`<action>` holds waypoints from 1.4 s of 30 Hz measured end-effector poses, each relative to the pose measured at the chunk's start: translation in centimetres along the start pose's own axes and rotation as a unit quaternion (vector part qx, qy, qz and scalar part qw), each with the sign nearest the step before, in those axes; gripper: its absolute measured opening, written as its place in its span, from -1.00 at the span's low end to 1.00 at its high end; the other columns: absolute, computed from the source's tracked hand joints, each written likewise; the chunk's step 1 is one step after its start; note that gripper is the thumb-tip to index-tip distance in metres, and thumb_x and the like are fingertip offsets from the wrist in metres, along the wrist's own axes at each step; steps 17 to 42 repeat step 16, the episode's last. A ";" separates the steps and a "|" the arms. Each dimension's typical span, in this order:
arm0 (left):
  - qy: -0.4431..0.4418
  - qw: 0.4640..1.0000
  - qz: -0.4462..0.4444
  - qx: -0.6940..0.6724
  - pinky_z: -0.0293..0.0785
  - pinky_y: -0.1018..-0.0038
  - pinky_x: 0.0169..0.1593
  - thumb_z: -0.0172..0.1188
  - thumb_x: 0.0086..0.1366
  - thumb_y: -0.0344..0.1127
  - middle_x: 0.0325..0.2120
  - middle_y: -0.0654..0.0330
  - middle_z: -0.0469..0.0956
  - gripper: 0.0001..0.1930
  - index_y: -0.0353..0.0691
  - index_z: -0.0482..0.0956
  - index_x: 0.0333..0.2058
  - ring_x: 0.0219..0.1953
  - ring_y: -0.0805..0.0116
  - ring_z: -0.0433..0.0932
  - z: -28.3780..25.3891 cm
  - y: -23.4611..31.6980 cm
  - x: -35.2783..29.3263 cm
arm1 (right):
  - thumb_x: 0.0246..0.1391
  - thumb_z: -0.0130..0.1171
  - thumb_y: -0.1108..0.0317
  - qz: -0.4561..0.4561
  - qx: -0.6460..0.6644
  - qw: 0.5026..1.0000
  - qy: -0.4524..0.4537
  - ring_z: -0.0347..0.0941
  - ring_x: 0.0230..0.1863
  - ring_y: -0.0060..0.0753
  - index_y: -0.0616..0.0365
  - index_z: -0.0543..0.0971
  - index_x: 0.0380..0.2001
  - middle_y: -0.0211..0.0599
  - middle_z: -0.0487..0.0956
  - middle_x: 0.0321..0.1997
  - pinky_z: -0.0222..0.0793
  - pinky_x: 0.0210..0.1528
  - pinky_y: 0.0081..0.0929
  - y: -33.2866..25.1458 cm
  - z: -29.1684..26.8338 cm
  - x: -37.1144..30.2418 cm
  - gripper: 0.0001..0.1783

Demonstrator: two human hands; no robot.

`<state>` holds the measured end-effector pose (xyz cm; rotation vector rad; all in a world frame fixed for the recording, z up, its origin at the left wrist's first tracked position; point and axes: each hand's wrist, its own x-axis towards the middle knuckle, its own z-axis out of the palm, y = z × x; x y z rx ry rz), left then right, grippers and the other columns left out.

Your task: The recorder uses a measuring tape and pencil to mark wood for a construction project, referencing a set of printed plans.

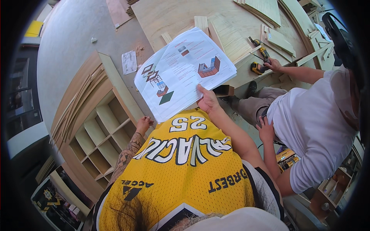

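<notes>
My right hand (208,101) grips a sheaf of large printed sheets (165,100) by the near right edge, thumb on top and fingers underneath. Coloured drawings of a counter-like structure and lines of text cover the top sheet. Close to the lower left corner of the sheets is my left hand (144,125), its fingers curled. Whether anything is inside them is hidden. Beside that hand stands a pale wooden cabinet (115,125) with square compartments.
To the right, a person in a white shirt (308,115) has one hand on a yellow-and-black cordless drill (259,68) at a plywood-topped worktable (162,19). Wood boards (266,11) lie there. Thin strips (77,96) rest on the cabinet. A paper (129,62) lies on the floor.
</notes>
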<state>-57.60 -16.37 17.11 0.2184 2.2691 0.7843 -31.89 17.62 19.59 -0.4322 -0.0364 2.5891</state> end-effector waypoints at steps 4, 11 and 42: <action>-0.004 1.000 -0.006 0.009 0.50 0.42 -0.19 0.03 0.55 -0.16 -0.27 0.14 0.75 -0.72 -0.25 0.54 -0.05 -0.28 0.33 0.73 0.4 0.0 0.1 | 0.32 0.14 0.57 0.003 0.006 1.000 -0.001 0.48 0.28 -0.14 0.18 0.38 0.32 -0.17 0.54 0.28 0.41 0.37 -0.06 0.1 -0.1 0.0 -0.48; -0.001 1.000 0.000 -0.024 0.55 0.41 -0.17 0.04 0.55 -0.20 -0.29 0.07 0.74 -0.72 -0.31 0.54 -0.05 -0.28 0.30 0.73 0.4 -0.2 0.5 | 0.32 0.15 0.56 -0.013 -0.002 1.000 -0.007 0.47 0.29 -0.13 0.18 0.36 0.32 -0.17 0.53 0.28 0.38 0.39 -0.07 0.4 -0.1 0.0 -0.48; -0.001 1.000 -0.007 -0.019 0.58 0.40 -0.12 0.05 0.54 -0.18 -0.29 0.07 0.74 -0.71 -0.31 0.54 -0.03 -0.28 0.28 0.73 0.3 0.2 0.4 | 0.33 0.14 0.54 -0.005 0.005 1.000 -0.006 0.45 0.31 -0.12 0.17 0.35 0.34 -0.17 0.52 0.30 0.38 0.39 -0.08 0.4 0.1 -0.3 -0.47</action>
